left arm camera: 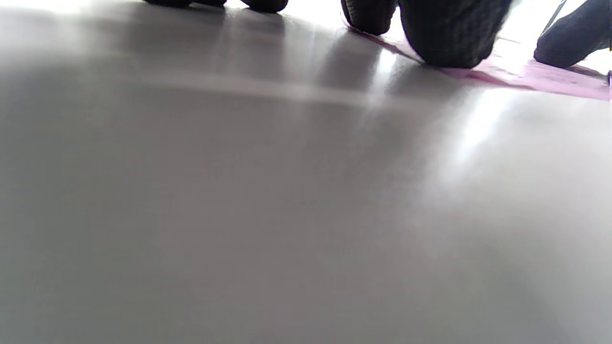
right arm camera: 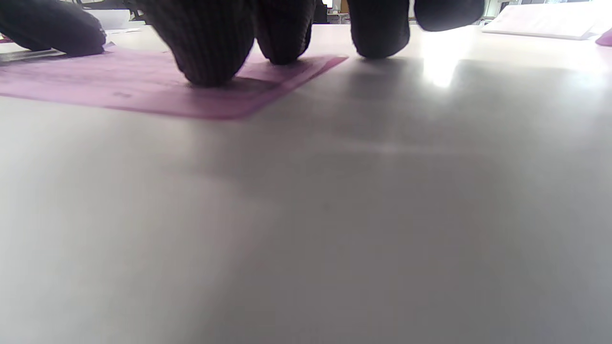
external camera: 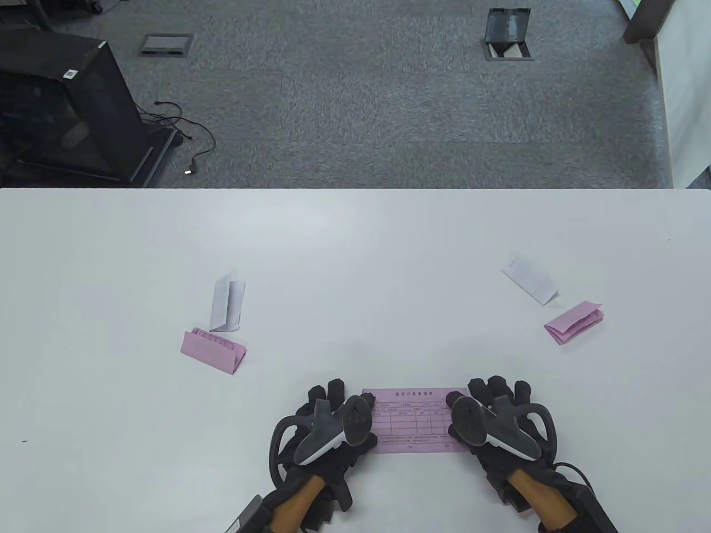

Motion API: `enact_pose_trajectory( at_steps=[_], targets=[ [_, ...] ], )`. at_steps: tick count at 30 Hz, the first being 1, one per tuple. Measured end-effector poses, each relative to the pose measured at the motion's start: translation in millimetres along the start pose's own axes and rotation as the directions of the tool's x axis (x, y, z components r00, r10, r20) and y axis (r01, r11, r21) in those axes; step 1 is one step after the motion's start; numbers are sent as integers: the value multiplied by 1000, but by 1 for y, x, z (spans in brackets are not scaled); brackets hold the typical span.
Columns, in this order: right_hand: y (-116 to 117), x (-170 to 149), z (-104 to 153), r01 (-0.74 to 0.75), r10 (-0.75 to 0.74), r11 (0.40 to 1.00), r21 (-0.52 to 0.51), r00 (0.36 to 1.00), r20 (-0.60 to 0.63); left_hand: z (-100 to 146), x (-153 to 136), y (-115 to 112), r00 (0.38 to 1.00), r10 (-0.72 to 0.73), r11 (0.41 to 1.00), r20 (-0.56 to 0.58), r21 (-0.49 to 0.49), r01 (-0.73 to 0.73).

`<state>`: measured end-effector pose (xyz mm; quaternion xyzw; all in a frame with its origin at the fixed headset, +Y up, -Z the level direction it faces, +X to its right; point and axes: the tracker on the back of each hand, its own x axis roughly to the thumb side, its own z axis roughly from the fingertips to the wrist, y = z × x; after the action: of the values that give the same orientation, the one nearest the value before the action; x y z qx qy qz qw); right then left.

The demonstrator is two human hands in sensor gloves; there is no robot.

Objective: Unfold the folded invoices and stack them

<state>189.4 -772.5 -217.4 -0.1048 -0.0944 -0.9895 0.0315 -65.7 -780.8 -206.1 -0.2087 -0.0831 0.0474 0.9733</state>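
Observation:
An unfolded pink invoice [external camera: 412,423] lies flat near the table's front edge. My left hand [external camera: 333,413] presses its left end with flat fingers, and my right hand [external camera: 491,408] presses its right end the same way. In the left wrist view, fingertips [left arm camera: 447,38] rest on the pink invoice [left arm camera: 550,79]. In the right wrist view, fingertips [right arm camera: 208,52] sit on the pink invoice [right arm camera: 143,86]. A folded pink invoice [external camera: 214,351] and a folded white invoice [external camera: 228,304] lie to the left. Another folded white invoice [external camera: 529,279] and folded pink invoice [external camera: 574,323] lie to the right.
The white table [external camera: 355,250] ends at a far edge, with grey carpet beyond it. A black cabinet [external camera: 61,105] with loose cables stands on the floor at far left. Two floor boxes [external camera: 506,34] sit in the carpet.

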Motion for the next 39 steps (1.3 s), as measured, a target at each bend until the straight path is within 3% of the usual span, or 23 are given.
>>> enact_pose_trajectory(
  at_steps=[15, 19, 24, 29, 36, 39],
  targets=[
    [2, -8, -2, 74, -74, 997, 26, 997, 3, 0, -3, 0, 1000, 11, 1000, -10, 2, -11],
    [6, -16, -3, 234, -234, 969, 76, 972, -13, 0, -3, 0, 1000, 10, 1000, -9, 1, -10],
    [4, -29, -5, 369, -367, 928, 51, 929, -49, 0, -4, 0, 1000, 13, 1000, -9, 1, -13],
    [7, -26, -5, 324, -322, 946, 31, 945, -49, 0, -4, 0, 1000, 14, 1000, -9, 1, -14],
    [11, -10, -2, 172, -166, 981, 84, 983, -73, 0, -3, 1, 1000, 8, 1000, -6, 6, -8],
    [10, -7, -1, 191, -185, 980, 65, 979, -83, 0, -2, 0, 1000, 4, 1000, -4, 8, -4]
  ],
)
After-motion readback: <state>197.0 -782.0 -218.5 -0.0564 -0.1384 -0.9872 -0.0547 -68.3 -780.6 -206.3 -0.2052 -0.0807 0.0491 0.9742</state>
